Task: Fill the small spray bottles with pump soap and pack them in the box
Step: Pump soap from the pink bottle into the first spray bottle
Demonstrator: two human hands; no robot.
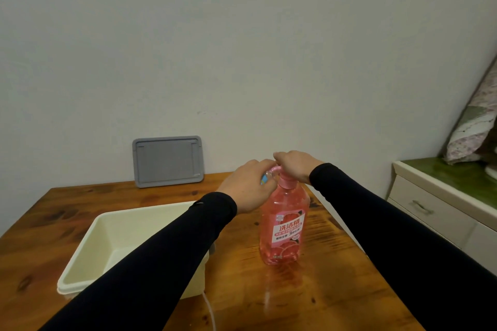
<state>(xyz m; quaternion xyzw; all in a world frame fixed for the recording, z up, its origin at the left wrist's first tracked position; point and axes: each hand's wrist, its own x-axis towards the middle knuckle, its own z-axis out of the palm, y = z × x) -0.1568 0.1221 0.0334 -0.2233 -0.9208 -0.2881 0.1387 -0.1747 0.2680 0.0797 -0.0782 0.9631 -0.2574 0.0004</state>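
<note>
Upright, the soap bottle (282, 223) points its spout (274, 169) leftward.

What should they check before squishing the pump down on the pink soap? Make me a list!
1. Tall pink soap bottle stands upright on the brown wooden table: ok.
2. Right hand rests on the pink pump head: ok.
3. Left hand holds the small clear spray bottle by the spout: ok.
4. Small bottle's opening sits right under the spout: cannot tell, the hands hide it.
5. Cream plastic box is open, its grey lid leaning on the wall: ok.
6. Small bottle has room left: cannot tell.
</note>
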